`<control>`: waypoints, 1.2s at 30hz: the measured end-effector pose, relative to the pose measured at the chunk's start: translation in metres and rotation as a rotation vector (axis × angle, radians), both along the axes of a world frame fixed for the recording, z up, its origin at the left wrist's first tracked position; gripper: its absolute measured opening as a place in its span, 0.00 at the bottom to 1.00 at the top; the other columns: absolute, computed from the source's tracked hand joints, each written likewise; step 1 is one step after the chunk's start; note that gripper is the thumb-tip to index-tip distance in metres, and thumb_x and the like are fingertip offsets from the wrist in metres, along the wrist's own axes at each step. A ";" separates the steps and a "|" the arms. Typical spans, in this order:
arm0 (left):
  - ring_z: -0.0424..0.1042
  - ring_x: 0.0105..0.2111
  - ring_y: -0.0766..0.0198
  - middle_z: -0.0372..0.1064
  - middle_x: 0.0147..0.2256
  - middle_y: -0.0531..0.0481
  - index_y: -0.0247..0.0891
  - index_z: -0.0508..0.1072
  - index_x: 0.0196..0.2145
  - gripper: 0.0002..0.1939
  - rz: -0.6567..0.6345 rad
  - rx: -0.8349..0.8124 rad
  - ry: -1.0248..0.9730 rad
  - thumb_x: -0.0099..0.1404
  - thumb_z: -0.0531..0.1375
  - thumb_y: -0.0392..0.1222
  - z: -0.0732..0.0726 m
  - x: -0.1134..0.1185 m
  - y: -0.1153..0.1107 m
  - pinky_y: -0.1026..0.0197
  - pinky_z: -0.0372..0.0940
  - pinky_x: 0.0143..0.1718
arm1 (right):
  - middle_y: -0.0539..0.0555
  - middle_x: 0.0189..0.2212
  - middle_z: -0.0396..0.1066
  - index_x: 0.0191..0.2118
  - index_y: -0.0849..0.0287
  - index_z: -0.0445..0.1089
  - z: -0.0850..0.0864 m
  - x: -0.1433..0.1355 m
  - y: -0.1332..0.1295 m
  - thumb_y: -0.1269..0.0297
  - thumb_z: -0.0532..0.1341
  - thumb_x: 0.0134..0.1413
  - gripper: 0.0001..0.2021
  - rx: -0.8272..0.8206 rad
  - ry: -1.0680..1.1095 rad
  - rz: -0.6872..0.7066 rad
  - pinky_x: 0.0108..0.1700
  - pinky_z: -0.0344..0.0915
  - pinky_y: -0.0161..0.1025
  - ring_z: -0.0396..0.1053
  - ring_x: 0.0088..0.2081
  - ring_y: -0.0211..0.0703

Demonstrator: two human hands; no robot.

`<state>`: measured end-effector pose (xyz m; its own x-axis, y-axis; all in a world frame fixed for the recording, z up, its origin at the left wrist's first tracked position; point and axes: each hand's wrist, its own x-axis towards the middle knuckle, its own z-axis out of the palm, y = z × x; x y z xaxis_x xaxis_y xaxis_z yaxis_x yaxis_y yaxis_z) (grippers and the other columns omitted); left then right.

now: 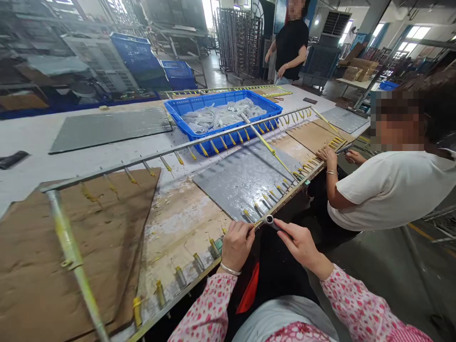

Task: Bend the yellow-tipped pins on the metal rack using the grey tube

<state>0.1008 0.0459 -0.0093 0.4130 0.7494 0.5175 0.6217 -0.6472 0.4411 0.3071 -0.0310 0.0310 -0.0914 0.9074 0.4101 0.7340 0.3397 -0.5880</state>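
My left hand (238, 246) is closed, fingertips pinched at the near rail of a long metal frame (160, 153); whatever lies between them is hidden. Just right of it, my right hand (301, 244) grips a grey tool with a round hollow end (270, 219). That open end faces up toward me, against the same rail. Along both long rails stick out rows of short metal pegs (180, 276) with yellow coating or wrapping. A grey sheet (245, 178) lies under the middle of the frame, beyond my hands.
A blue plastic crate (180, 124) of clear plastic pieces (221, 114) stands behind the far rail. Brown board (107, 251) lies under the frame's left end. At right, a co-worker in a white shirt (395, 190) works on the same frame. Another person (292, 45) stands behind the table.
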 end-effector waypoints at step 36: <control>0.66 0.37 0.57 0.70 0.34 0.48 0.38 0.73 0.38 0.06 0.042 -0.082 0.056 0.70 0.56 0.37 -0.004 0.003 0.002 0.56 0.62 0.38 | 0.55 0.33 0.74 0.60 0.54 0.66 0.015 -0.002 0.000 0.63 0.54 0.67 0.18 0.152 0.046 0.061 0.34 0.70 0.38 0.72 0.31 0.42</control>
